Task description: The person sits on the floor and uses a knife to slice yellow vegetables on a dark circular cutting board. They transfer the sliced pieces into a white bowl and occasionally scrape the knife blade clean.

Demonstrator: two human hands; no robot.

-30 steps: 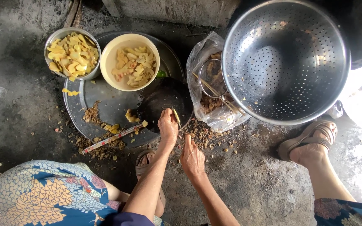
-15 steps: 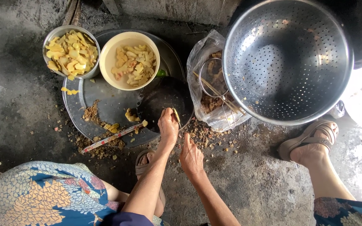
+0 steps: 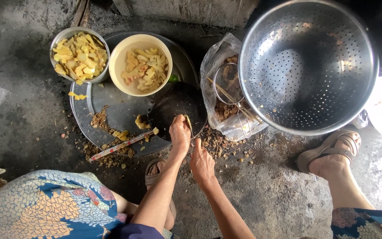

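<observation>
Ginger slice (image 3: 187,122), thin and yellow, pinched in left hand (image 3: 180,135) at near edge of dark round board (image 3: 173,104). Right hand (image 3: 202,164) just behind board, fingers curled; grip unclear. Board on metal tray (image 3: 111,110), rough concrete floor (image 3: 18,119) beneath; colander (image 3: 308,66) beyond board.

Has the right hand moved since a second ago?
No. The right hand keeps its place just below the left hand, beside the dark round board; only the camera shifted.

Single head view — looks straight down, fairly near, onto floor (image 3: 23,132).
</observation>
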